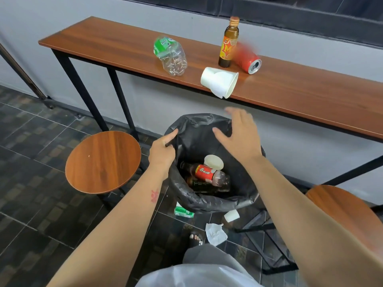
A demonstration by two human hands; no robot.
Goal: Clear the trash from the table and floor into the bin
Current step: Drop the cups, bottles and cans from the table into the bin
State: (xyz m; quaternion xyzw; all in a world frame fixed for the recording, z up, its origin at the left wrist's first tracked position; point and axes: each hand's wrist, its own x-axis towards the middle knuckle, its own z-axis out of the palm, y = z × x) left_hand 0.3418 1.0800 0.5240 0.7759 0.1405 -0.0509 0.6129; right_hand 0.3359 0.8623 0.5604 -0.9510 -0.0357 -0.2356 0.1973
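A bin lined with a black bag (199, 199) stands under the long wooden table (310, 94). Inside lie a red-labelled bottle (207, 172), a dark bottle and a white cup. My left hand (161, 151) pinches the bag's left rim. My right hand (238, 135) hovers above the bin with fingers spread and nothing in it. On the table are a crushed clear bottle (172, 56), an upright brown bottle (229, 42), a red can (247, 62) on its side and a crushed white cup (219, 81). On the floor lie a green wrapper (183, 212), a small white cup (232, 215) and a crumpled tissue (215, 234).
A round wooden stool (103, 162) stands left of the bin, and a second stool (342, 210) with a black frame is at the right. The grey wall runs behind the table. My foot in a sandal (195, 238) is beside the tissue.
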